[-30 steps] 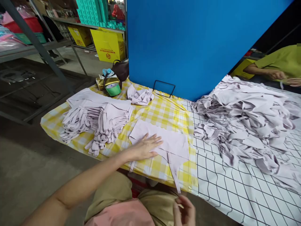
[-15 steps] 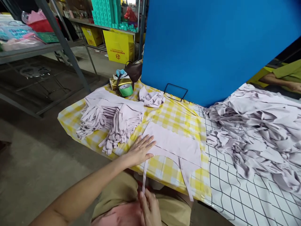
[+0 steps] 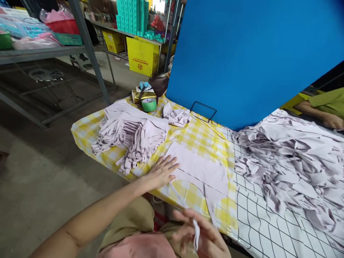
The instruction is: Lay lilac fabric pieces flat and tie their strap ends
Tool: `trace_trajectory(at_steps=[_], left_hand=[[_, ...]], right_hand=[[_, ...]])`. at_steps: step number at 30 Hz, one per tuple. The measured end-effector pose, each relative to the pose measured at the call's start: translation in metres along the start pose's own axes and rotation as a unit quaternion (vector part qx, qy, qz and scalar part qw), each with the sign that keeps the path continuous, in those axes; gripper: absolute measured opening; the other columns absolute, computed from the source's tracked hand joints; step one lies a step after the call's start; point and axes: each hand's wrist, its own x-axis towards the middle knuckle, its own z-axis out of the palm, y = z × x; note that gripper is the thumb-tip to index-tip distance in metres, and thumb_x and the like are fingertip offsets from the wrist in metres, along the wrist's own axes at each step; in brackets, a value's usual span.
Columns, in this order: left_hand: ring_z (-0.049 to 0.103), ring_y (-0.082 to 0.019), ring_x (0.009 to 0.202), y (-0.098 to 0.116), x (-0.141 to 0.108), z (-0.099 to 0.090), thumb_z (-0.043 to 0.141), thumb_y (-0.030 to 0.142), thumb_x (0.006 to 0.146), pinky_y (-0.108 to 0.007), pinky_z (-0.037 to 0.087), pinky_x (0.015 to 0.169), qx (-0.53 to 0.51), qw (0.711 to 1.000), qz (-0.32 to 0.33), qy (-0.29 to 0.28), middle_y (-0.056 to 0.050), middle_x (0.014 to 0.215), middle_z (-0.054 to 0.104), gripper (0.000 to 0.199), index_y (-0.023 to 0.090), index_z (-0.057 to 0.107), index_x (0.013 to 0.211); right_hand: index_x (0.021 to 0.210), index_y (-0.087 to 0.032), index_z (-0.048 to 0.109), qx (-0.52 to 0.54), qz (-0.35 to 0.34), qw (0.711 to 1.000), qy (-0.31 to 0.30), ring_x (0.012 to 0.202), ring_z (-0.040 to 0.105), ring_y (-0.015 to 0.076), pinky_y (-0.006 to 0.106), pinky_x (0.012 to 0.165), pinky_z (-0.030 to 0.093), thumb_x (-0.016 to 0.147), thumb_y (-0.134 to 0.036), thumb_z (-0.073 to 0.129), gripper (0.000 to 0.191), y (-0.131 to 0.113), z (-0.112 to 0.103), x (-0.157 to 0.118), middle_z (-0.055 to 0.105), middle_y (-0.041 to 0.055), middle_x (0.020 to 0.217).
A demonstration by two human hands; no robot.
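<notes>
A pale lilac fabric piece (image 3: 201, 168) with two narrow straps lies flat on the yellow checked cloth (image 3: 94, 129). My left hand (image 3: 162, 173) rests flat on its left end, fingers spread. Below the table edge, my right hand (image 3: 200, 233) is blurred, with a small pale strip (image 3: 196, 234) between its fingers; whether that strip joins the flat piece cannot be made out. To the left, a stack of similar lilac pieces (image 3: 134, 125) has its straps hanging toward the front. A crumpled lilac piece (image 3: 176, 114) sits behind.
A large lilac fabric heap (image 3: 298, 161) covers the right side of the white gridded surface (image 3: 268, 215). A blue panel (image 3: 242, 61) rises behind, beside a black wire stand (image 3: 203, 111). Green tape (image 3: 149, 104) lies at the back left. Another person's arm (image 3: 319, 113) shows at right.
My right hand has moved right and up from the left strap's end, with a pale strip now showing in its fingers. The left strap now slants rightward. My left hand stays on the fabric.
</notes>
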Motion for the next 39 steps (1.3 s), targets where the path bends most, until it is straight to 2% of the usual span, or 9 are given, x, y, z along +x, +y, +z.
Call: trace_trajectory(at_steps=[3, 9, 12, 17, 21, 24, 28, 34, 39], left_hand=[[0.027, -0.021, 0.133, 0.008, -0.005, -0.006, 0.041, 0.021, 0.089, -0.043, 0.017, 0.11, -0.029, 0.999, 0.01, 0.038, -0.008, 0.141, 0.038, 0.042, 0.017, 0.041, 0.13], [0.055, -0.015, 0.105, 0.04, -0.024, -0.039, 0.038, 0.016, 0.088, -0.035, 0.03, 0.104, -0.227, 0.961, 0.039, 0.157, -0.003, 0.107, 0.064, 0.03, 0.019, 0.057, 0.11], [0.059, -0.015, 0.092, 0.048, -0.026, -0.051, 0.05, 0.024, 0.085, -0.03, 0.039, 0.093, -0.33, 0.936, 0.021, 0.122, -0.002, 0.095, 0.068, 0.021, 0.018, 0.062, 0.101], [0.06, -0.013, 0.078, 0.046, -0.02, -0.054, 0.057, 0.024, 0.081, -0.023, 0.044, 0.075, -0.397, 0.914, -0.064, 0.053, 0.0, 0.083, 0.069, 0.013, 0.017, 0.067, 0.083], [0.059, -0.014, 0.082, 0.041, -0.018, -0.048, 0.063, 0.024, 0.077, -0.026, 0.044, 0.081, -0.342, 0.933, -0.079, 0.087, 0.002, 0.08, 0.068, 0.01, 0.019, 0.065, 0.086], [0.06, -0.012, 0.079, 0.035, -0.019, -0.04, 0.058, 0.022, 0.082, -0.033, 0.037, 0.096, -0.259, 0.959, -0.013, 0.111, 0.003, 0.077, 0.069, 0.006, 0.019, 0.064, 0.082], [0.061, -0.009, 0.065, 0.03, -0.02, -0.033, 0.048, 0.017, 0.088, -0.036, 0.035, 0.1, -0.169, 0.977, 0.078, 0.109, 0.003, 0.075, 0.07, 0.015, 0.018, 0.063, 0.087], [0.062, -0.01, 0.068, 0.032, -0.022, -0.034, 0.046, 0.015, 0.088, -0.038, 0.034, 0.1, -0.105, 0.973, 0.082, 0.187, 0.001, 0.076, 0.068, 0.014, 0.016, 0.06, 0.089], [0.061, -0.01, 0.067, 0.031, -0.023, -0.036, 0.042, 0.015, 0.09, -0.039, 0.033, 0.1, -0.138, 0.973, 0.101, 0.157, 0.001, 0.074, 0.069, 0.021, 0.017, 0.063, 0.084]], right_hand=[[0.095, -0.027, 0.067, 0.026, -0.016, 0.999, 0.019, 0.065, 0.063, 0.0191, 0.027, 0.05, 0.045, 0.065, -0.044, 0.072, 0.035, -0.023, 0.003, 0.027, 0.069, 0.0086, 0.097], [0.073, -0.018, 0.058, -0.07, 0.013, 0.995, 0.068, 0.041, 0.041, 0.008, 0.018, 0.039, 0.028, 0.074, -0.053, 0.061, 0.035, -0.022, 0.004, 0.059, 0.052, -0.0029, 0.051], [0.064, -0.017, 0.05, -0.185, 0.013, 0.98, 0.065, 0.042, 0.034, 0.007, 0.019, 0.04, 0.025, 0.076, -0.059, 0.053, 0.044, -0.02, 0.005, 0.063, 0.043, -0.0053, 0.047], [0.063, -0.018, 0.047, -0.309, 0.002, 0.95, 0.052, 0.046, 0.03, 0.0088, 0.022, 0.044, 0.022, 0.08, -0.063, 0.042, 0.048, -0.016, 0.009, 0.068, 0.036, -0.0055, 0.049], [0.062, -0.019, 0.044, -0.323, 0.013, 0.944, 0.063, 0.047, 0.028, 0.0094, 0.023, 0.044, 0.022, 0.082, -0.061, 0.038, 0.047, -0.011, 0.009, 0.07, 0.034, -0.0054, 0.05], [0.063, -0.019, 0.045, -0.337, 0.004, 0.939, 0.067, 0.048, 0.029, 0.0101, 0.023, 0.045, 0.022, 0.082, -0.059, 0.037, 0.045, -0.009, 0.008, 0.069, 0.034, -0.005, 0.052], [0.063, -0.019, 0.046, -0.369, -0.015, 0.928, 0.048, 0.05, 0.033, 0.0116, 0.024, 0.047, 0.024, 0.084, -0.056, 0.035, 0.044, -0.01, 0.011, 0.069, 0.037, -0.0038, 0.052], [0.063, -0.02, 0.042, -0.368, -0.017, 0.928, 0.052, 0.053, 0.032, 0.0115, 0.024, 0.05, 0.025, 0.085, -0.053, 0.033, 0.041, -0.014, 0.012, 0.07, 0.037, -0.0038, 0.055], [0.063, -0.02, 0.038, -0.354, -0.013, 0.935, 0.028, 0.055, 0.031, 0.0114, 0.024, 0.051, 0.025, 0.085, -0.048, 0.034, 0.036, -0.015, 0.009, 0.07, 0.036, -0.0038, 0.057]])
